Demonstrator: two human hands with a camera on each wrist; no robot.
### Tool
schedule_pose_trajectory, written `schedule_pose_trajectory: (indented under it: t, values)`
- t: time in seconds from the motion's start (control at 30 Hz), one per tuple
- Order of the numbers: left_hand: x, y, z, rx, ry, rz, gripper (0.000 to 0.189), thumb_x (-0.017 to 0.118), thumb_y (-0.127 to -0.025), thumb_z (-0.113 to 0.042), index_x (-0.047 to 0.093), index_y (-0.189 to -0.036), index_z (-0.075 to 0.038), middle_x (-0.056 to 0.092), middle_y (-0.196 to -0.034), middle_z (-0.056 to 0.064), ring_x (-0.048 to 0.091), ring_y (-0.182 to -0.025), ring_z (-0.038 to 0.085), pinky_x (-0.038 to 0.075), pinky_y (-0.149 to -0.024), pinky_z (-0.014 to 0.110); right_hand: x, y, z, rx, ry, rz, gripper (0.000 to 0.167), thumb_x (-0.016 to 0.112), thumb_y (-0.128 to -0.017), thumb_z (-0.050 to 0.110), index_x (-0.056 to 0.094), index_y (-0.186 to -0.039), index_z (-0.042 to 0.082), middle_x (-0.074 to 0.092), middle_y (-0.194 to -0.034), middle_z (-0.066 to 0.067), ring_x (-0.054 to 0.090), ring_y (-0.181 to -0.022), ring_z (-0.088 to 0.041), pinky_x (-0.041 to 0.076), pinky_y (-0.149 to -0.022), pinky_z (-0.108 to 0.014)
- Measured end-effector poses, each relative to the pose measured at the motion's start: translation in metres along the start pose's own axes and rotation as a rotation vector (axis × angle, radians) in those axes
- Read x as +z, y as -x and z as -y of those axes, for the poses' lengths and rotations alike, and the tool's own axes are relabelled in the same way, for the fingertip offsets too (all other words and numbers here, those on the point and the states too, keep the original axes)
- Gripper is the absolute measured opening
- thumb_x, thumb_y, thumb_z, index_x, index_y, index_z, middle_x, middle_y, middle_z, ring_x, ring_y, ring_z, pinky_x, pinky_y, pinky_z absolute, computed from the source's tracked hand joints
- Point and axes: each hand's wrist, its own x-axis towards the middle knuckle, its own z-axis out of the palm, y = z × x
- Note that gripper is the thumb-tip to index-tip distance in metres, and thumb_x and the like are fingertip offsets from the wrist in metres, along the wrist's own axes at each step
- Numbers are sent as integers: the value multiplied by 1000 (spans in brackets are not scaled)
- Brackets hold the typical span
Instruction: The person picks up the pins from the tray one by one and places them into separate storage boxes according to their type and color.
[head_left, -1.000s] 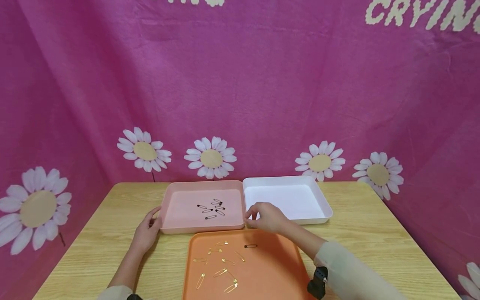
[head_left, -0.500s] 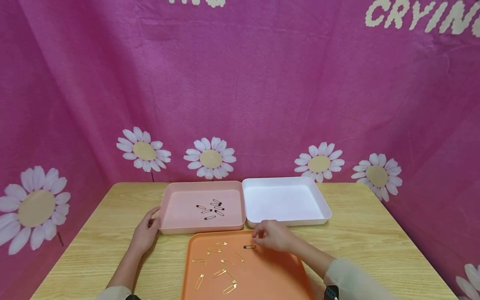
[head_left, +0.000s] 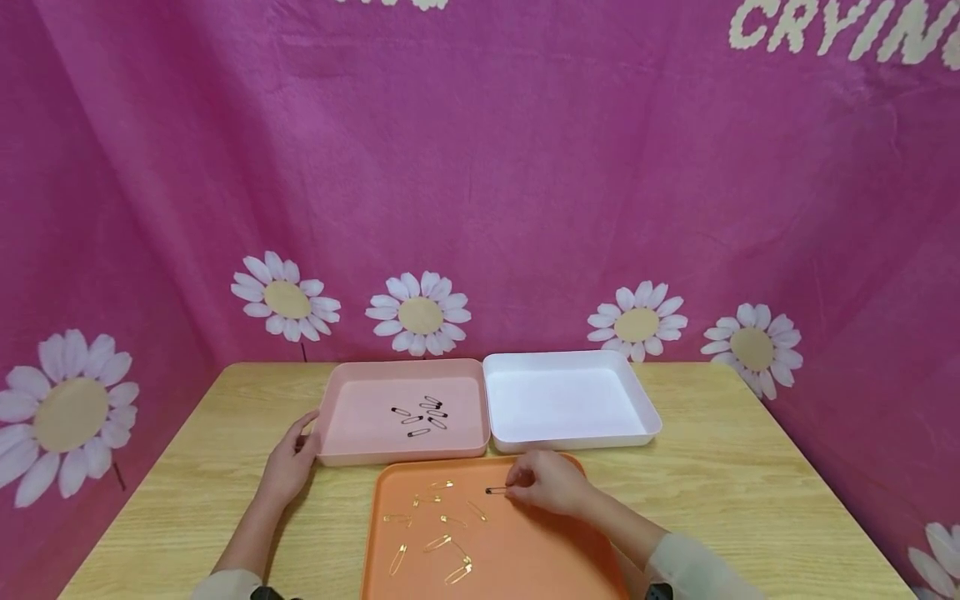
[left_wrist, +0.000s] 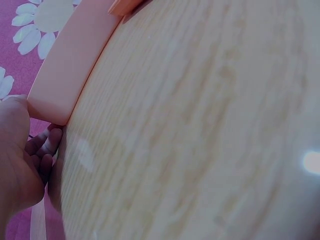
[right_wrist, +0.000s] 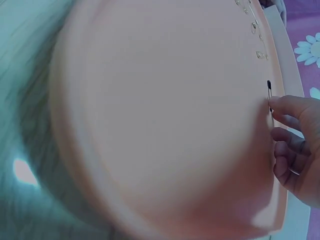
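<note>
My right hand (head_left: 551, 482) is over the orange tray (head_left: 540, 558), its thumb and index finger pinching one end of a black safety pin (head_left: 495, 490). In the right wrist view the dark pin (right_wrist: 269, 86) pokes out past the fingertips. Gold safety pins (head_left: 438, 542) lie scattered over the left half of the orange tray. My left hand (head_left: 288, 467) rests against the outer left side of the pink tray (head_left: 330, 425), fingers loosely bent at its front corner. Several black safety pins (head_left: 431, 407) lie inside the pink tray.
A white tray (head_left: 570, 400) with nothing visible in it stands to the right of the pink one. Both stand behind the orange tray on a wooden table (head_left: 720, 467). A magenta cloth (head_left: 525, 183) with printed daisies hangs behind the table.
The right hand has moved from near the gap between the pink and white trays down to the orange tray and pinched the black safety pin there. The left hand stays put.
</note>
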Motion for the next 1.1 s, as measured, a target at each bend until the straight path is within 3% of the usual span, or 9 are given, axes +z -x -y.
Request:
schedule_pose_trajectory:
  t: [0.27, 0.6, 0.87, 1.1]
  values:
    - [-1, -1, 1, -5, 3, -9, 49, 34, -101, -31, 30, -145, -12, 51, -127, 28, 47, -117, 36, 35, -99, 49, 1, -6, 5, -55, 67, 3, 4, 72, -79, 22, 72, -77, 18, 59, -66, 15, 43, -63, 2, 38, -57, -17]
    - [-3, -1, 2, -3, 4, 0, 49, 33, -101, -33, 29, -145, -12, 51, -126, 28, 48, -116, 36, 36, -98, 49, 5, -8, 12, -195, 353, -33, 6, 65, -82, 22, 68, -77, 21, 51, -71, 13, 41, -63, 0, 34, -56, -16]
    - [-2, 1, 0, 6, 11, -2, 48, 34, -101, -30, 31, -145, -10, 52, -125, 28, 48, -116, 36, 36, -99, 48, 8, -9, 12, -236, 387, -126, 6, 66, -79, 21, 65, -74, 20, 50, -68, 13, 43, -61, -1, 34, -55, -17]
    - [-2, 1, -1, 16, 8, -13, 47, 35, -101, -29, 32, -144, -10, 54, -121, 26, 49, -112, 33, 36, -98, 47, -5, -20, 16, -266, 361, -244, 5, 68, -77, 18, 64, -74, 18, 47, -64, 11, 40, -56, 0, 33, -51, -15]
